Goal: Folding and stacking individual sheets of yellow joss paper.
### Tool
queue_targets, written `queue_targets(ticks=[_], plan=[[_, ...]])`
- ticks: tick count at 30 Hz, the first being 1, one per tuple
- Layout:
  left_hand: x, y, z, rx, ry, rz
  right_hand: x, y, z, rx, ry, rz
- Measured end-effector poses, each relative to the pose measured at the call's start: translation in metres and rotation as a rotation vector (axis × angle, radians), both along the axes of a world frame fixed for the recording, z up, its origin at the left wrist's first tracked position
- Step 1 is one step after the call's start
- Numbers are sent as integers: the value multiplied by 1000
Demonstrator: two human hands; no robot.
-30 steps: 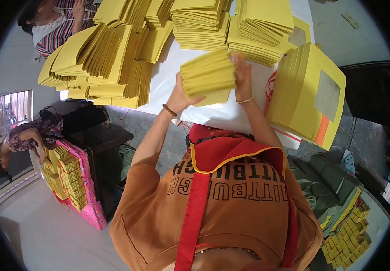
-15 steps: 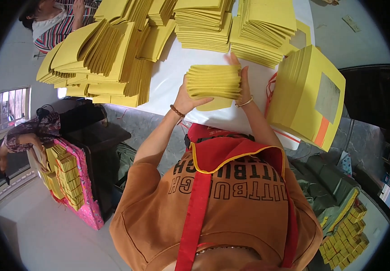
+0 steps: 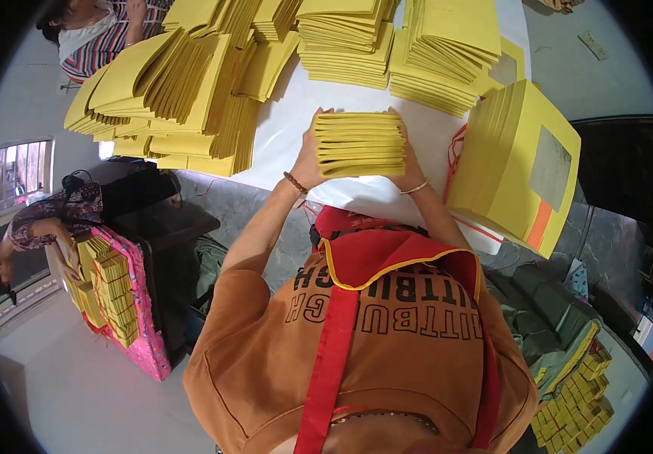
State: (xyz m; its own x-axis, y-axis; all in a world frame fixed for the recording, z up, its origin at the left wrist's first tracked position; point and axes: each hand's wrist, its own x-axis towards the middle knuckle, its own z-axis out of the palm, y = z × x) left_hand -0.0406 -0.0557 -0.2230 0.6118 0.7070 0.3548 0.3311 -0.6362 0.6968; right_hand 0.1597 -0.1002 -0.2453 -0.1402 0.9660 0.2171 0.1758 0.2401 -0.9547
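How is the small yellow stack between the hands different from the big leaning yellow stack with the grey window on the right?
The small stack lies flat on the white table, pressed between the left hand and the right hand; the big stack stands tilted on edge, untouched. The small stack looks plain yellow; the big stack's front shows a grey window and an orange strip. The big stack's pieces look larger. Both are yellow paper.

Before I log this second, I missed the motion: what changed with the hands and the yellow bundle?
The small yellow stack, earlier tilted and lifted, now lies squared and level on the white table, drawn nearer the person. The left hand and right hand keep clasping its ends. The surrounding yellow piles stayed put.
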Motion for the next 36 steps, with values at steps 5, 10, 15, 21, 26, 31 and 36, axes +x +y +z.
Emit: queue_targets(ticks=[5, 10, 15, 21, 26, 31, 36], plan=[[-7, -2, -18, -73, 145, -23, -3, -2, -9, 33, 110, -36], [-13, -6, -24, -95, 108, -49, 4, 2, -29, 100, -143, 11], [0, -13, 28, -372, -412, -6, 2, -4, -11, -189, 212, -20], [-7, -4, 34, -411, -270, 113, 0, -3, 11, -186, 114, -63], [-7, 7, 99, -88, 179, -18, 0, 0, 7, -136, 151, -66], [16, 3, 131, 287, 535, 21, 4, 4, -1, -81, 155, -45], [33, -5, 122, 273, 682, 56, -1, 1, 9, -145, 264, -83]])
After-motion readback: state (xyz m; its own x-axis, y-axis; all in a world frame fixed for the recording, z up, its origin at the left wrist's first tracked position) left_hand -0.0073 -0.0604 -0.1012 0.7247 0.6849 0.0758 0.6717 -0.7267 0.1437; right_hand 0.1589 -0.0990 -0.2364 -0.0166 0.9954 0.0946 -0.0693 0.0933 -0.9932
